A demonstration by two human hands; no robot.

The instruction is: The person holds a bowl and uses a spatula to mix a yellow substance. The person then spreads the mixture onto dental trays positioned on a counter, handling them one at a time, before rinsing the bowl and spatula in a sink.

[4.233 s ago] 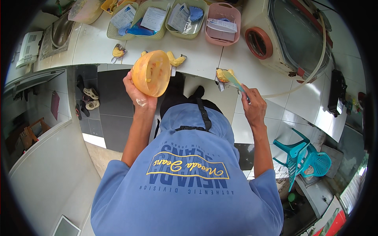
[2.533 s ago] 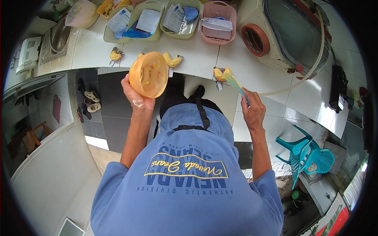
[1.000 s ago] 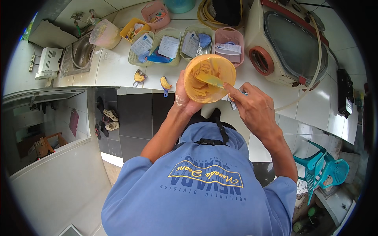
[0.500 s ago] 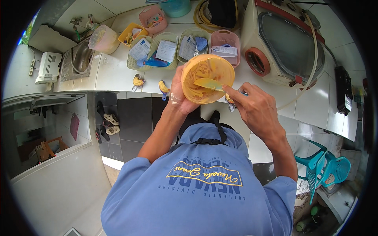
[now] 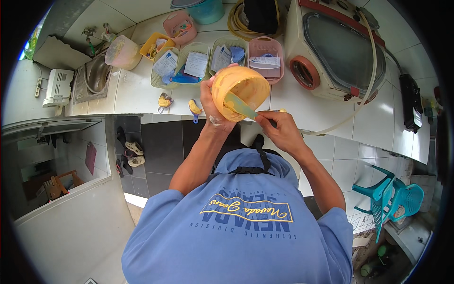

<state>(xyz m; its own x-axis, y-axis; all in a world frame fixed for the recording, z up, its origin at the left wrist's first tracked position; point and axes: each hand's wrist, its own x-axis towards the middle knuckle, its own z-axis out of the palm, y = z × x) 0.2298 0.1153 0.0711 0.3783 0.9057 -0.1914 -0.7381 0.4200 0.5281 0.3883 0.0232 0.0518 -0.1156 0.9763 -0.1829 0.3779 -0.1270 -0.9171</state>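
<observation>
My left hand [image 5: 211, 106] grips a yellow-orange mixing bowl [image 5: 224, 85] from its left and underside, tilted so its mouth faces right and toward me. Yellow paste coats the inner wall. Between thumb and fingers, my right hand [image 5: 282, 131] pinches the end of a pale green spatula [image 5: 241, 105], whose blade lies inside the bowl against the paste. White residue marks my left wrist. On the counter to the left are a metal impression tray [image 5: 164, 101] and a blue-handled impression tray [image 5: 195, 109], both loaded with yellow paste.
Several baskets with papers, among them a pink basket [image 5: 266, 52], line the white counter [image 5: 135, 97]. A boxy machine [image 5: 338, 52] with a round red port stands right, its pale hose [image 5: 350, 120] crossing the counter edge. A sink [image 5: 97, 78] lies left; turquoise chairs [image 5: 390, 196] stand lower right.
The bowl has shifted left and tipped further toward me. My right hand has moved left and down, and the spatula now slants down to the right, its blade lower in the bowl.
</observation>
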